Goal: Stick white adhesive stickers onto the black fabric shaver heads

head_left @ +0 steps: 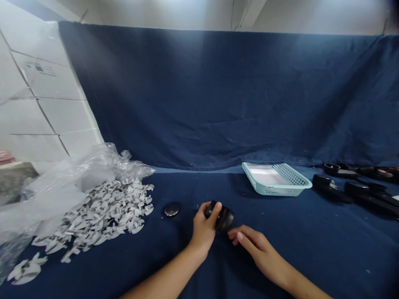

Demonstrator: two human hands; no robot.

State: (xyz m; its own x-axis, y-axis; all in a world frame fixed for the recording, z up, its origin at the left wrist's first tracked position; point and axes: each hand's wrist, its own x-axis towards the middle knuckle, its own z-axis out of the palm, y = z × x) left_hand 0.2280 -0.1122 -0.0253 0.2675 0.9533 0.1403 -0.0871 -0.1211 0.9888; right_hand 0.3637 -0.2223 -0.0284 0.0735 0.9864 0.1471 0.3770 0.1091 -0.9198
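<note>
Near the middle of the table my left hand (204, 226) is closed around a black rounded plastic-looking part (225, 218), thumb on top; its exact kind is unclear. Just to the right and below it is my right hand (251, 243), apart from the part. Its fingers are loosely bent, the thumb a little off them, and no object shows in them. On the cloth left of my hands lies a round dark disc with a shiny rim (171, 209). Further left spreads a heap of small grey-white plastic pieces (115, 207), shaped like curved plates with tabs.
Clear plastic bags (102, 166) lie behind and beside the heap. A light-blue perforated basket (280, 191) with a white sheet inside stands at the back right. Several black handle-like parts (358, 191) are at the far right. A dark blue curtain (218, 99) hangs behind the table.
</note>
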